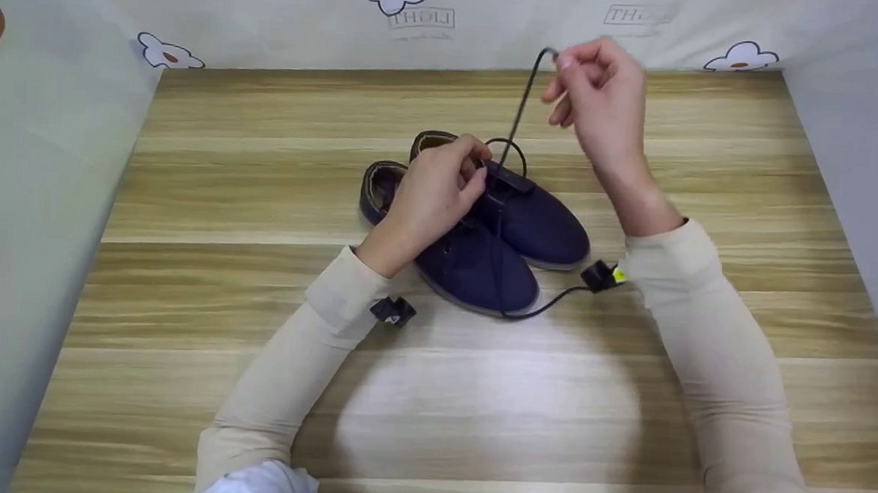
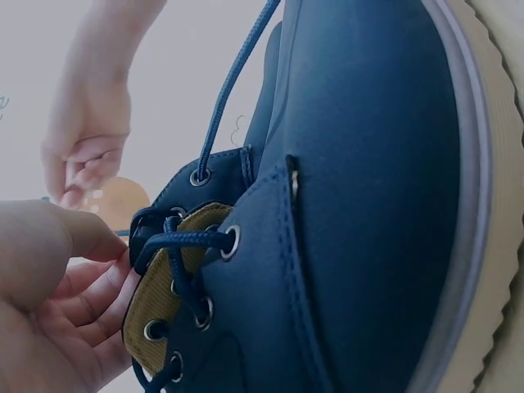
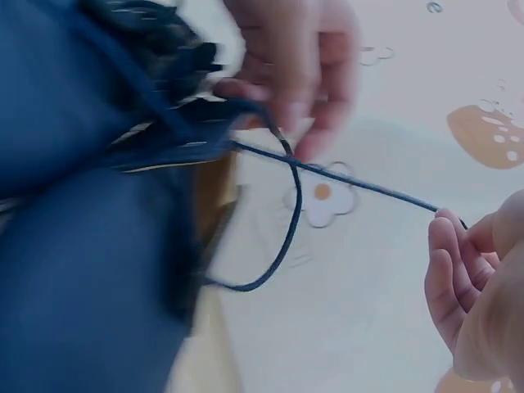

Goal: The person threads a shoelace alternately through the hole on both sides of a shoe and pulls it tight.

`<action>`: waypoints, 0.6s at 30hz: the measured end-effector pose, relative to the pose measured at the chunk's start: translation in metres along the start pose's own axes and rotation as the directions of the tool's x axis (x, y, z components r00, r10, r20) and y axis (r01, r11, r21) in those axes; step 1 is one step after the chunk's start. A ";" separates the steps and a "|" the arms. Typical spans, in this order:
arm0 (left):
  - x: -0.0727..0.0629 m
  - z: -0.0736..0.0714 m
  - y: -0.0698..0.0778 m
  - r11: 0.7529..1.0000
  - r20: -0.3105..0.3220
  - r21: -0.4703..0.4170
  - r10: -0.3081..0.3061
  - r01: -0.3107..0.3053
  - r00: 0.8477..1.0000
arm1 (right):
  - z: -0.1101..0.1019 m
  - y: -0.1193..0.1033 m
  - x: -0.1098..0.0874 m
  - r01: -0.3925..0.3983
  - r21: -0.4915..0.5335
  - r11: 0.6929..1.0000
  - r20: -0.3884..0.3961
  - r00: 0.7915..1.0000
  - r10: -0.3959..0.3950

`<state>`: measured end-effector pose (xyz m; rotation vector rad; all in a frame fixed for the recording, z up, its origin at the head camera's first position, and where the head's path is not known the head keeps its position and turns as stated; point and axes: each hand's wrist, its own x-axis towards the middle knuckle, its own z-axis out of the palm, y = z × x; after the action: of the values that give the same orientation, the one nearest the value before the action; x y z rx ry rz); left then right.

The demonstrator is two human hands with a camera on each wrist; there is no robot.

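A pair of dark navy lace-up shoes stands side by side on the table, the far shoe [image 1: 549, 226] and the near shoe [image 1: 482, 275]. My right hand [image 1: 604, 97] is raised beyond them and pinches the end of a dark shoelace [image 1: 520, 112], which runs taut down to the far shoe. My left hand [image 1: 436, 190] pinches the far shoe's lacing edge; in the left wrist view its thumb and fingers meet the edge by the tan tongue [image 2: 164, 307] and metal eyelets. A loose lace loop [image 3: 296, 221] curves beside the taut strand in the right wrist view.
Another lace length [image 1: 549, 305] drapes over the near shoe's toe onto the wooden table [image 1: 246, 191]. Small black cameras sit at both sleeves [image 1: 350, 294]. A pale wall [image 1: 271, 12] with printed flowers closes the far side, with walls at left and right.
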<state>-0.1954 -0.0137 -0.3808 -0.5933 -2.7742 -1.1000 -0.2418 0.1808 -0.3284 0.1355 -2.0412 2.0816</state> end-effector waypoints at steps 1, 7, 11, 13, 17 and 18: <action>0.000 0.000 -0.001 1.000 -0.003 -0.006 -0.001 0.001 1.000 | 0.001 -0.005 0.005 -0.001 0.024 1.000 -0.010 1.000 0.001; -0.003 0.000 -0.003 1.000 -0.038 -0.025 -0.012 0.012 0.999 | 0.007 -0.024 0.032 0.066 0.034 0.997 -0.052 0.997 -0.064; -0.004 -0.001 0.000 1.000 -0.032 -0.018 -0.021 0.021 0.999 | 0.013 -0.032 0.042 0.080 -0.087 0.993 -0.055 0.995 -0.085; -0.003 0.000 0.001 1.000 -0.029 -0.015 -0.023 0.023 0.999 | 0.017 -0.034 0.045 0.080 -0.143 0.987 -0.050 0.995 -0.088; -0.002 0.001 0.002 1.000 -0.025 -0.010 -0.028 0.028 0.999 | 0.025 -0.032 0.051 0.089 -0.158 0.983 -0.048 0.994 -0.098; -0.002 0.001 0.002 0.999 -0.020 -0.010 -0.032 0.032 0.999 | 0.026 -0.031 0.053 0.090 -0.152 0.984 -0.058 0.993 -0.100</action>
<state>-0.1925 -0.0122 -0.3806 -0.5380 -2.7721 -1.1196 -0.2887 0.1606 -0.2854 0.1345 -2.0988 1.8460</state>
